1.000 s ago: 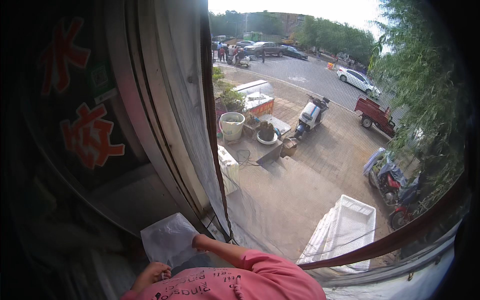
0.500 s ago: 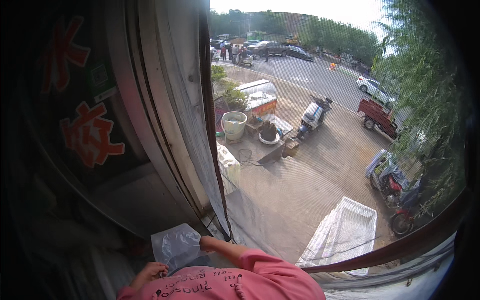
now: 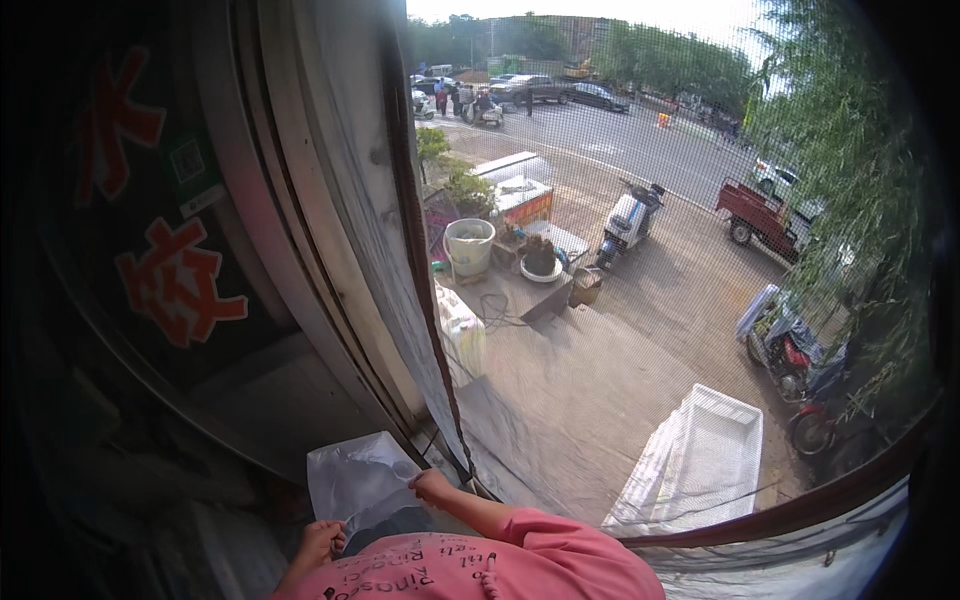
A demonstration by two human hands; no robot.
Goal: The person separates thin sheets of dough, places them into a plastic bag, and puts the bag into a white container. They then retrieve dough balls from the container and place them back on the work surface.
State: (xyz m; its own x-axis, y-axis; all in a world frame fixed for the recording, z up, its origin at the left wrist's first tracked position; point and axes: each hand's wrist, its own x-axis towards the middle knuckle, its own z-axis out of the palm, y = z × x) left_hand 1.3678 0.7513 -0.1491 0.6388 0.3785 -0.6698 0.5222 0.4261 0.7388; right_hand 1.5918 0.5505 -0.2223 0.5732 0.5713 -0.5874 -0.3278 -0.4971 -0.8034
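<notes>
A clear plastic bag (image 3: 362, 475) is stretched out between my two hands in front of my pink shirt (image 3: 480, 570). My left hand (image 3: 322, 541) has its fingers closed on the bag's near left edge. At the bag's right edge, my right hand (image 3: 432, 487) pinches the plastic. The bag looks thin and see-through, with nothing that I can make out inside it. Dark cloth shows below the bag, near my left hand.
A mesh curtain (image 3: 455, 420) hangs beside a door frame (image 3: 300, 200). Through the mesh are stacked white crates (image 3: 700, 450), a white bucket (image 3: 468, 247), a potted plant (image 3: 541, 262), a scooter (image 3: 628, 225), a red cargo tricycle (image 3: 760, 218) and a covered motorbike (image 3: 790, 345).
My right hand has shifted slightly right, and the fingers now show at the bag's edge. My left hand has moved a little right. The bag is spread wider. Outside, a white car has moved right.
</notes>
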